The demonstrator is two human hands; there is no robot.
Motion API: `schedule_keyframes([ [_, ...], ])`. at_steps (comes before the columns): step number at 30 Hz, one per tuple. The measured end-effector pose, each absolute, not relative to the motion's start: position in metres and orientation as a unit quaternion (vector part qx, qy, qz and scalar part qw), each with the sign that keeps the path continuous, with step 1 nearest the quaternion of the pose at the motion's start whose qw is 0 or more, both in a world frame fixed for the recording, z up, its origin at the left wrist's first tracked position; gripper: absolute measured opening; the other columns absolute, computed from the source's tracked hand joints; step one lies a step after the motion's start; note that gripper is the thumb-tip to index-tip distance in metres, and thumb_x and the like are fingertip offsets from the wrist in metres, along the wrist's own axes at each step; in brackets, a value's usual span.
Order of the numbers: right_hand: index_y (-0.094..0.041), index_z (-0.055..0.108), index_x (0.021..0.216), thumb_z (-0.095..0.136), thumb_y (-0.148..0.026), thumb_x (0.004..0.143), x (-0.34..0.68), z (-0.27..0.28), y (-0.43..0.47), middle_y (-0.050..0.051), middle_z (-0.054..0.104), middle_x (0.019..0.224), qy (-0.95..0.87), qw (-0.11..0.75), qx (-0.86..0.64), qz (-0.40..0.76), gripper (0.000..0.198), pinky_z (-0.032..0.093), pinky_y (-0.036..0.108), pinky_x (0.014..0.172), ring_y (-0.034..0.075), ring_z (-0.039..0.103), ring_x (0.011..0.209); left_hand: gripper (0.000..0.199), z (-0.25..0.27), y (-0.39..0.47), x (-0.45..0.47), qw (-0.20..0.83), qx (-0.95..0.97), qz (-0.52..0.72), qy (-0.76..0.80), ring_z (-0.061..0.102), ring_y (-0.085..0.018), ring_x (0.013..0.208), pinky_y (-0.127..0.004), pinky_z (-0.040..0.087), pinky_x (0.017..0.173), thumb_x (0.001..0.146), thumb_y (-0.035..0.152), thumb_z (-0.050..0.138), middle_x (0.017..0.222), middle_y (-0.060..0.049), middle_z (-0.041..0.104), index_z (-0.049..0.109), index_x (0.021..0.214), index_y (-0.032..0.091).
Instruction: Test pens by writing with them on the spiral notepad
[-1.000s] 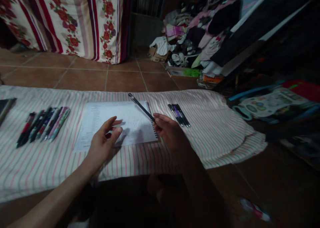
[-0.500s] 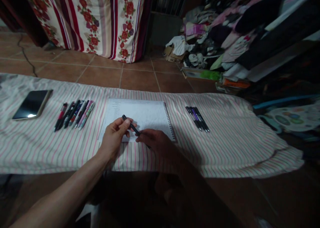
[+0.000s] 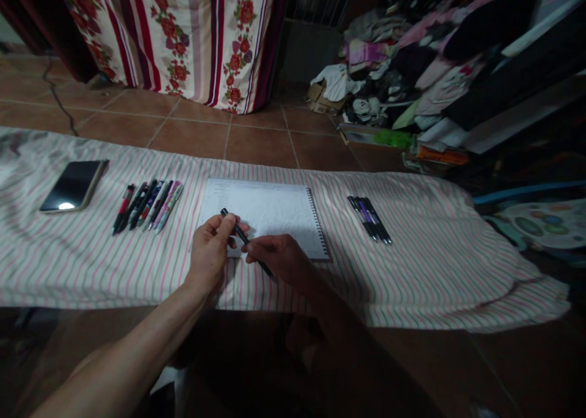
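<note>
A dark pen [image 3: 240,234] slants between my two hands above the lower part of an open spiral notebook [image 3: 270,207]. My left hand [image 3: 213,241] pinches it near its upper end, thumb on top. Lower down the barrel, the fingers of my right hand [image 3: 277,253] are closed on the same pen, whose lower end sticks out below them. The notebook's page carries faint writing, too small to read, and its wire binding is on the right side. Left of the notebook lies a row of several pens [image 3: 149,207]; on its right is a smaller group of dark and purple pens [image 3: 370,219].
A phone or tablet [image 3: 74,186] lies at the left on the striped cloth [image 3: 434,241]. Beyond the cloth are a tiled floor [image 3: 260,140], a floral curtain [image 3: 201,39] and a heap of clothes [image 3: 412,70]. A dark cable [image 3: 59,100] runs across the floor.
The whole view has shifted slightly, so things on the cloth sit further right. My right hand has shifted a little on the pen, and more of its lower end shows.
</note>
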State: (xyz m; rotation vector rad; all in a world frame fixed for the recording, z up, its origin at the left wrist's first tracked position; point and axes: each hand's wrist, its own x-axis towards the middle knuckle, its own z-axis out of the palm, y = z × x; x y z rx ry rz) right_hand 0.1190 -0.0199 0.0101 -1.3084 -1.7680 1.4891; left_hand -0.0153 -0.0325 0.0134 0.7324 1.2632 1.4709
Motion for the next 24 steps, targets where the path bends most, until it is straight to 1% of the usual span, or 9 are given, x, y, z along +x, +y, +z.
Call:
schedule_keyframes([
  [5, -0.012, 0.07, 0.069, 0.053, -0.038, 0.077, 0.12, 0.006, -0.018, -0.002, 0.053, 0.052, -0.657, 0.231, -0.484, 0.53, 0.032, 0.025, 0.022, 0.047, 0.006, 0.035, 0.045, 0.025, 0.012, -0.032, -0.016, 0.513, 0.315, 0.604, 0.523, 0.052, -0.008, 0.052, -0.021, 0.037, 0.048, 0.073, 0.037, 0.063, 0.065, -0.003, 0.066, 0.059, 0.07, 0.012],
  [8, -0.012, 0.071, 0.072, 0.053, -0.039, 0.077, 0.124, 0.006, -0.018, -0.002, 0.055, 0.053, -0.659, 0.227, -0.488, 0.525, 0.033, 0.026, 0.022, 0.047, 0.007, 0.037, 0.045, 0.028, 0.013, -0.031, -0.016, 0.546, 0.332, 0.575, 0.51, 0.056, -0.01, 0.057, -0.021, 0.04, 0.052, 0.074, 0.039, 0.063, 0.074, -0.005, 0.068, 0.061, 0.078, 0.012],
  [11, -0.013, 0.07, 0.076, 0.052, -0.04, 0.079, 0.134, 0.014, -0.014, 0.0, 0.062, 0.06, -0.656, 0.235, -0.48, 0.533, 0.033, 0.033, 0.022, 0.051, 0.008, 0.046, 0.05, 0.036, 0.017, -0.03, -0.015, 0.581, 0.353, 0.542, 0.494, 0.061, -0.014, 0.072, -0.023, 0.043, 0.059, 0.075, 0.044, 0.061, 0.091, -0.009, 0.069, 0.062, 0.09, 0.012],
  [14, -0.015, 0.07, 0.081, 0.054, -0.04, 0.078, 0.155, 0.023, -0.004, 0.003, 0.069, 0.073, -0.644, 0.304, -0.477, 0.516, 0.03, 0.043, 0.025, 0.066, 0.013, 0.059, 0.068, 0.04, 0.02, -0.029, -0.013, 0.584, 0.351, 0.531, 0.504, 0.062, -0.017, 0.08, -0.025, 0.044, 0.062, 0.075, 0.048, 0.059, 0.101, -0.011, 0.067, 0.061, 0.095, 0.013],
  [17, -0.015, 0.07, 0.077, 0.056, -0.039, 0.076, 0.193, 0.022, 0.011, 0.005, 0.07, 0.079, -0.609, 0.395, -0.541, 0.424, 0.028, 0.044, 0.027, 0.073, 0.016, 0.062, 0.079, 0.04, 0.016, -0.029, -0.01, 0.58, 0.343, 0.516, 0.529, 0.063, -0.018, 0.077, -0.026, 0.044, 0.062, 0.072, 0.046, 0.063, 0.097, -0.012, 0.068, 0.061, 0.094, 0.012],
  [19, -0.014, 0.07, 0.081, 0.056, -0.04, 0.074, 0.226, 0.016, 0.021, 0.005, 0.069, 0.074, -0.545, 0.447, -0.627, 0.332, 0.03, 0.044, 0.027, 0.069, 0.017, 0.062, 0.074, 0.038, 0.013, -0.03, -0.007, 0.583, 0.338, 0.504, 0.54, 0.063, -0.017, 0.071, -0.027, 0.044, 0.061, 0.068, 0.041, 0.067, 0.091, -0.011, 0.069, 0.061, 0.091, 0.013],
  [20, -0.014, 0.069, 0.085, 0.054, -0.042, 0.075, 0.244, 0.011, 0.024, 0.005, 0.069, 0.075, -0.525, 0.456, -0.657, 0.291, 0.033, 0.043, 0.027, 0.066, 0.017, 0.061, 0.071, 0.037, 0.011, -0.031, -0.006, 0.585, 0.334, 0.5, 0.544, 0.062, -0.016, 0.068, -0.026, 0.044, 0.061, 0.066, 0.04, 0.069, 0.088, -0.01, 0.069, 0.06, 0.09, 0.013],
  [22, -0.014, 0.069, 0.081, 0.05, -0.045, 0.077, 0.279, 0.002, 0.028, 0.006, 0.069, 0.074, -0.497, 0.466, -0.707, 0.189, 0.036, 0.042, 0.028, 0.065, 0.017, 0.06, 0.069, 0.035, 0.011, -0.032, -0.003, 0.589, 0.33, 0.49, 0.551, 0.061, -0.014, 0.064, -0.025, 0.044, 0.06, 0.064, 0.037, 0.07, 0.085, -0.008, 0.07, 0.061, 0.087, 0.013],
  [24, -0.016, 0.069, 0.077, 0.046, -0.047, 0.078, 0.31, -0.007, 0.028, 0.007, 0.068, 0.073, -0.46, 0.439, -0.766, 0.093, 0.038, 0.041, 0.03, 0.065, 0.019, 0.06, 0.068, 0.032, 0.011, -0.032, 0.0, 0.592, 0.33, 0.482, 0.555, 0.06, -0.013, 0.062, -0.025, 0.044, 0.059, 0.063, 0.036, 0.07, 0.082, -0.007, 0.07, 0.061, 0.083, 0.014],
])
